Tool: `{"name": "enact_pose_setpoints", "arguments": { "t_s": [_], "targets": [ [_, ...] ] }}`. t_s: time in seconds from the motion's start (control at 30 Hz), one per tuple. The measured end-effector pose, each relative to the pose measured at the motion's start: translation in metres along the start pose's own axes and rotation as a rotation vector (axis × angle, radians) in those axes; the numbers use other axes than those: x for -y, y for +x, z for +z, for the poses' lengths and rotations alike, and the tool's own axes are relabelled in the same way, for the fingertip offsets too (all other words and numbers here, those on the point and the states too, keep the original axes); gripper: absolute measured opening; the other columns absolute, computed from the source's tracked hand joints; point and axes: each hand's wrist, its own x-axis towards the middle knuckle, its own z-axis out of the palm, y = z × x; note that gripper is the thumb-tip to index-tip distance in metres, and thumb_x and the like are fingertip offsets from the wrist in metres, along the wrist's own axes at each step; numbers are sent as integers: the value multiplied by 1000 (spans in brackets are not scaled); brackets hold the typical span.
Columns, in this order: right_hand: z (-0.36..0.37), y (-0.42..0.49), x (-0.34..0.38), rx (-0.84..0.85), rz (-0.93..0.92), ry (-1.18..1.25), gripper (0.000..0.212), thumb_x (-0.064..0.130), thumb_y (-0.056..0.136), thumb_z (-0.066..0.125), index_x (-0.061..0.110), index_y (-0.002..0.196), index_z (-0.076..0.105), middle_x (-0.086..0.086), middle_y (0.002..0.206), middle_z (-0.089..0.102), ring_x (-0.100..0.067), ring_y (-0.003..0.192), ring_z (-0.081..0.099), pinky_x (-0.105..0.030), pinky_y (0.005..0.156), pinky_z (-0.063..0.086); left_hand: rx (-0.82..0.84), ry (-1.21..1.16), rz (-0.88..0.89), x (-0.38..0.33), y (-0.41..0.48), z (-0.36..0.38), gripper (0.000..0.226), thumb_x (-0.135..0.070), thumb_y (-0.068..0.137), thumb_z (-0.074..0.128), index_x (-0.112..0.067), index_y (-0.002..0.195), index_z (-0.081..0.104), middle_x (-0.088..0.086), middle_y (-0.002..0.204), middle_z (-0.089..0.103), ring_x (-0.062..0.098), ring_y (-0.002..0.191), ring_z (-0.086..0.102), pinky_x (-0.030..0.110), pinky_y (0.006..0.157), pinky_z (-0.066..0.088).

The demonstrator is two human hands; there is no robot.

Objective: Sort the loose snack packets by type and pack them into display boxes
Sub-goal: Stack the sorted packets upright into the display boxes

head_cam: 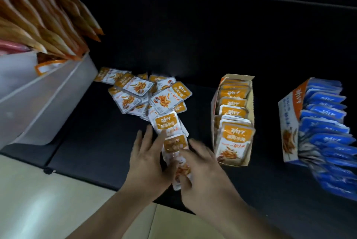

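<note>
Here, packets [175, 144] between left hand [148, 159], right hand [204, 169]

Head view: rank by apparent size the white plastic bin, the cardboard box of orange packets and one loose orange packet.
1. White plastic bin
2. Cardboard box of orange packets
3. Loose orange packet

A black padded bench [193, 45] carries everything. At its left edge stands a white plastic bin [48, 99], packed with tall orange-and-white pouches [48, 26] that lean against one another above its rim. A pink pouch [11, 46] shows at the bin's far left. Pale tiled floor [38, 200] lies beyond the bench's front edge.
</note>
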Motion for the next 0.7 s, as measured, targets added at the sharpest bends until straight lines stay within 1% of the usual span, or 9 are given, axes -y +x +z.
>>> {"name": "enact_pose_setpoints", "arguments": {
  "t_s": [0.07,0.1,0.2,0.27,0.37,0.43,0.5,0.6,0.7],
  "targets": [
    [17,0,-9,95,115,-130,76,36,98,57,36,160,13,8,169,-8,-16,157,-16,-32,125,14,153,-25,31,9,4,-4,88,-69,82,50,-43,161,21,-8,174,-2,26,159,-13,45,127,4],
    [21,2,-13,98,135,-161,82,37,98,56,34,162,4,8,169,-16,-15,155,-23,-31,125,9,175,-30,60,12,8,-8,87,-69,82,50,-43,161,22,-10,173,-3,26,159,-13,46,127,5],
    [26,10,-18,72,143,-182,93,31,98,60,32,162,-7,8,169,-19,-15,156,-19,-23,119,5,114,-7,164,19,20,-22,73,-61,85,55,-35,152,45,-2,167,32,33,155,23,57,122,30],
    [29,21,-16,34,139,-177,101,28,97,62,32,161,-15,7,169,-20,-15,157,-16,-19,115,-6,31,-16,175,26,23,-31,67,-52,85,63,-26,147,54,-3,154,48,25,144,40,51,113,45],
    [31,49,-13,-11,186,-144,101,29,99,60,31,159,-21,6,169,-21,-13,155,-20,-16,109,-22,-71,-94,99,36,28,-41,73,-38,80,81,-25,146,53,-5,149,51,16,141,41,40,114,42],
    [31,70,-10,-23,205,-118,100,31,97,62,30,162,-14,4,172,-9,-14,157,-13,-23,121,-11,-90,-85,109,37,33,-42,78,-34,77,85,-25,146,52,-7,146,55,11,140,38,42,118,37],
    [30,85,-4,-44,201,-134,99,33,90,67,27,164,2,0,170,17,-21,156,7,-36,127,10,-107,-139,54,32,36,-42,75,-31,77,84,-30,145,52,-14,142,57,7,136,37,41,117,37],
    [31,98,8,-126,255,-34,101,25,77,79,30,162,23,3,148,49,-21,137,36,-41,116,34,-111,-326,-136,14,39,-43,68,-29,84,76,-46,144,48,-30,139,54,5,137,34,33,112,38],
    [38,107,13,-178,329,91,96,19,68,77,36,154,37,8,132,57,-18,124,47,-44,104,48,-121,-511,-273,1,44,-42,70,-16,86,74,-57,137,50,-31,113,58,-4,120,45,27,94,51]
  ]
}}
